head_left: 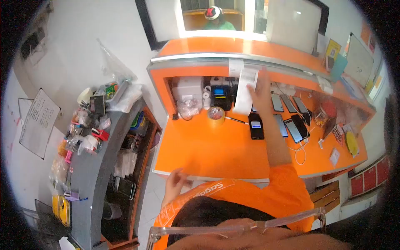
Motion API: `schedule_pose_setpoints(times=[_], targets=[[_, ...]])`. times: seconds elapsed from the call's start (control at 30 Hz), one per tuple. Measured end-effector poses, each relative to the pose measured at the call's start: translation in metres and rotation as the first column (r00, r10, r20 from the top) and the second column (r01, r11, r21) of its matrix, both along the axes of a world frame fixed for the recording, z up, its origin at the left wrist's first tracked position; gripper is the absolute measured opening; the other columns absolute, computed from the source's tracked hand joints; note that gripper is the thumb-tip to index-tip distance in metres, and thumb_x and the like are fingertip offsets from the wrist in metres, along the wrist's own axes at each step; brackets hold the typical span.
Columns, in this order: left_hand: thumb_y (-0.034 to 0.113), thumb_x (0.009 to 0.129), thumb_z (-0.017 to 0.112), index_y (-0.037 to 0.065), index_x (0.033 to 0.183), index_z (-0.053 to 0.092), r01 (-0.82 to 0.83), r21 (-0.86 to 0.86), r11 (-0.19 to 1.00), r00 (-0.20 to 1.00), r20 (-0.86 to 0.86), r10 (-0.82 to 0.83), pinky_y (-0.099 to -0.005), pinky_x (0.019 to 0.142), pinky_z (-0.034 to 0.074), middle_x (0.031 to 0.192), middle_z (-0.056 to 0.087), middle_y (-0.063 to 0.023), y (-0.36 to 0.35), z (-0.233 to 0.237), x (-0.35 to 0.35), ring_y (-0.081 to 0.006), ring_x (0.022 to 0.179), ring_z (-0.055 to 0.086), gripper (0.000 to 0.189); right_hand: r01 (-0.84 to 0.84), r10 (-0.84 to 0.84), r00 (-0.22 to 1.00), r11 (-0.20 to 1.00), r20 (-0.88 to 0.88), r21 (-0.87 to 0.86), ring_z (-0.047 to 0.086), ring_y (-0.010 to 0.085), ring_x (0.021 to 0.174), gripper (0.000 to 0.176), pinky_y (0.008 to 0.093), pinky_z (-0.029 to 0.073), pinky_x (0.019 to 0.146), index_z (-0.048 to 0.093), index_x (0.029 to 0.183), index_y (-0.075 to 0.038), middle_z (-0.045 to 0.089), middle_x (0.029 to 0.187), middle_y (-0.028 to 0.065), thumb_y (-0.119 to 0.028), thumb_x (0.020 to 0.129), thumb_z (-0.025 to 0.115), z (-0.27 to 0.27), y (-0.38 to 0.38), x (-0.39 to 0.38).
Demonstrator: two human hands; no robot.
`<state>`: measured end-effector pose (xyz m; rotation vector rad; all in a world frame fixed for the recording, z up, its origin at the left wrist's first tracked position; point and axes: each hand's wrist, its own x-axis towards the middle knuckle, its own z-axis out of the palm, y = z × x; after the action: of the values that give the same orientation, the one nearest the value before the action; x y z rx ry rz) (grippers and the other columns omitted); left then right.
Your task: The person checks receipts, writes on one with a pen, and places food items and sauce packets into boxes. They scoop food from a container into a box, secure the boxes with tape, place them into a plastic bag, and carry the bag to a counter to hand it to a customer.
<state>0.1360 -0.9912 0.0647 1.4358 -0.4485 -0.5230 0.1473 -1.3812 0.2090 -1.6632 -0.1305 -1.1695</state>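
Observation:
My right hand (261, 91) reaches over the orange desk and grips a long white paper slip (243, 98) by its right edge, the thumb lying over it. Faint print shows near the slip's top; the hand is a little blurred. A second white slip (236, 66) hangs from the counter ledge just behind. Below the paper, a black phone (256, 127) with a lit screen lies on the desk. My left hand (177, 182) hovers at the desk's front edge, somewhat blurred, fingers loosely bent and apart, with nothing visible in it.
Under the ledge sit a dark device with a blue screen (220, 91) and a tape roll (216, 116). Several phones with cables (295, 130) lie to the right. A grey shelf (93, 175) full of small items stands left. Beyond the window is a person wearing a helmet (213, 13).

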Motion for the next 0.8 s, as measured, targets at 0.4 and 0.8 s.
schedule_pose_setpoints(times=[0.4,0.8], targets=[[0.003,0.082,0.052,0.001,0.105,0.046,-0.385,0.051,0.921,0.9,-0.2,0.387,-0.0269,0.068,0.048,0.085,0.057,-0.0093,0.046,-0.125,-0.025,-0.0146,0.076,0.055,0.023,0.445,-0.679,0.725,0.59,-0.116,-0.674,0.05,0.0308,0.093,0.032,0.0358,0.042,0.08,0.057,0.099,-0.002,0.053,0.096,0.014,-0.018,0.071,0.063,0.051,-0.097,0.028],[0.003,0.082,0.052,0.0,0.104,0.046,-0.342,0.049,0.938,0.925,-0.156,0.346,-0.0258,0.07,0.046,0.086,0.057,-0.009,0.026,-0.104,-0.029,-0.0146,0.077,0.054,0.022,0.336,-0.63,0.776,0.379,0.026,-0.862,0.049,0.0263,0.086,0.025,0.0365,0.041,0.071,0.056,0.083,-0.004,0.051,0.088,0.0087,-0.022,0.068,0.065,0.046,-0.102,0.027]])
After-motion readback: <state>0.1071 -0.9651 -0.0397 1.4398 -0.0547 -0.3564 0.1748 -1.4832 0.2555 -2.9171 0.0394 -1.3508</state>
